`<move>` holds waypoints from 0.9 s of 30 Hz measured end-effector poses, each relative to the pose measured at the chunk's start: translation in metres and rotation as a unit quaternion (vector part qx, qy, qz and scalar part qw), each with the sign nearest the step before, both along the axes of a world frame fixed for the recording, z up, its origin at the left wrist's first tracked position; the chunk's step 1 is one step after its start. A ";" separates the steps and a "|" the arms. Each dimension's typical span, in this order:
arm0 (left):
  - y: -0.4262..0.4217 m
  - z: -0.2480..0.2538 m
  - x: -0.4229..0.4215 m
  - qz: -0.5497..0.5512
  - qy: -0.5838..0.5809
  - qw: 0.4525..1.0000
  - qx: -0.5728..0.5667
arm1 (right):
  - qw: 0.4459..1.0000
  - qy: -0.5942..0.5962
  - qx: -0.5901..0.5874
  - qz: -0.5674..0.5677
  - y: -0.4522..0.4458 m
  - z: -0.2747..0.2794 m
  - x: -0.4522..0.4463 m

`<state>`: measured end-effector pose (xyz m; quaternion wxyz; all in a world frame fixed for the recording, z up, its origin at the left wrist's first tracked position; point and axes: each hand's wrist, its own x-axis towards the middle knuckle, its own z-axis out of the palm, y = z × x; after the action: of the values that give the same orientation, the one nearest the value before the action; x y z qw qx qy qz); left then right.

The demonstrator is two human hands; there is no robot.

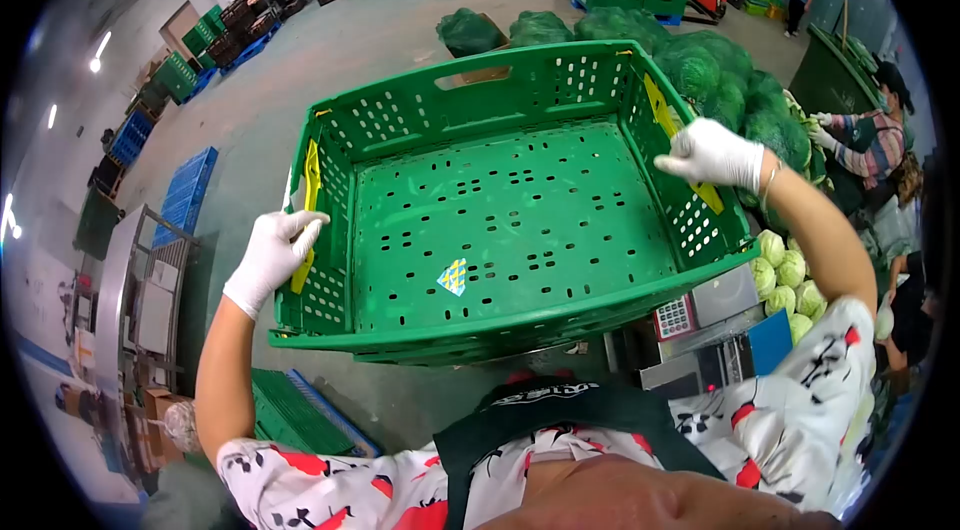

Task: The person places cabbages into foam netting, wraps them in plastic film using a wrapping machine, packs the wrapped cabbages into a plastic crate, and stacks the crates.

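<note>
Green plastic crate fills the middle of my head view, held out in front of the wearer's torso, its open top facing me. It is rectangular, with smooth, hard walls pierced by small slots, an oblong handhold in the far wall and a flat floor dotted with short dark perforations. A blue, yellow and white sticker lies on that floor, towards the near left. Under the near rim I see more green edging, possibly a second crate nested beneath, though the angle is poor for judging.

At the left wall, my left hand, in a thin, wrinkled white glove, grasps the side beside a glossy yellow strip. Opposite it, my right hand, gloved the same way, is curled closed on the right rim, over another yellow strip.

Beyond the crate I have bulging, rounded sacks in green mesh. To the right, below the right forearm, sit pale green cabbages, round and leafy, near a keypad with light buttons. Farther right, a co-worker in a patterned top and white gloves reaches towards leafy produce. The ground around is smooth, greyish concrete.
</note>
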<state>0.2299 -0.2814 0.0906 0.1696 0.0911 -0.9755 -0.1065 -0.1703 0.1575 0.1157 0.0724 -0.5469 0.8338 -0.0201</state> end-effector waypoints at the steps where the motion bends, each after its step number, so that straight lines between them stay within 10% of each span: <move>1: -0.002 -0.001 -0.005 -0.015 0.009 1.000 0.024 | 0.994 0.068 -0.026 0.081 0.006 -0.013 0.000; 9: 0.018 0.045 -0.029 -0.063 0.002 0.983 -0.174 | 0.952 0.095 -0.292 -0.004 0.026 0.023 0.068; 14: 0.012 0.013 -0.023 -0.148 -0.057 0.939 -0.307 | 0.935 0.327 -0.135 0.035 0.009 0.021 0.079; 16: -0.017 0.005 -0.004 -0.097 -0.177 0.939 -0.279 | 0.931 0.365 -0.010 0.010 0.017 -0.011 0.041; 17: -0.025 0.004 0.003 -0.070 -0.238 0.933 -0.262 | 0.989 0.057 -0.093 -0.097 0.036 -0.015 0.020; 18: -0.015 0.009 0.004 -0.048 -0.244 0.936 -0.248 | 0.980 0.127 -0.062 -0.141 0.066 -0.023 -0.013; 23: -0.019 0.015 0.014 -0.078 0.008 0.996 0.034 | 0.971 0.067 -0.139 -0.180 0.062 -0.034 0.012; 27: -0.007 0.019 0.067 -0.003 0.144 0.959 0.245 | 0.960 0.240 -0.118 -0.088 0.034 -0.012 0.045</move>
<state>0.2967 -0.2883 0.1099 0.2804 0.1103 -0.8852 -0.3546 -0.1254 0.1916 0.1039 -0.1970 -0.4646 0.8633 0.0073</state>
